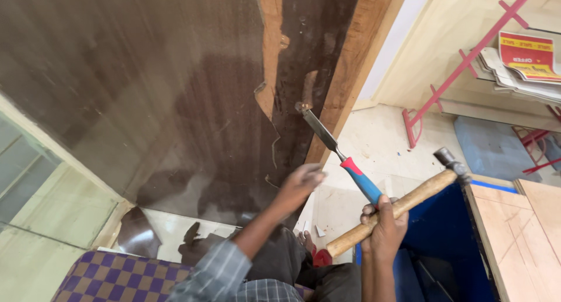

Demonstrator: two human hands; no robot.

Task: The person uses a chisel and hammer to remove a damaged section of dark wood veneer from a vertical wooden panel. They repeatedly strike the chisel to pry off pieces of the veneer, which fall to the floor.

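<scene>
Against the dark laminated board that fills the upper left of the view, the left hand rests w/ fingers curled loosely and pressed to its lower edge, holding nothing; judging by the pose, it steadies the panel near the stripped strip. Along the board's right edge the dark laminate is torn away, bare wood showing in a ragged band beside the pale timber frame. Right hand is closed around two tools at once: the blue-and-red handle of a chisel and the wooden shaft of a hammer. Chisel blade points up and left, tip touching the exposed edge where laminate meets wood, prob. so it sits in the seam; hammer lies across the same grip, metal head out to the right, over the blue box, so neither tool has to be put down. Plywood sheet lies at lower right, touching the blue box's rim. Red metal rack leans at upper right w/ a stack of printed papers on it. Purple checkered cushion sits at the bottom left, below the plaid sleeve. Pale floor shows between frame and rack.
</scene>
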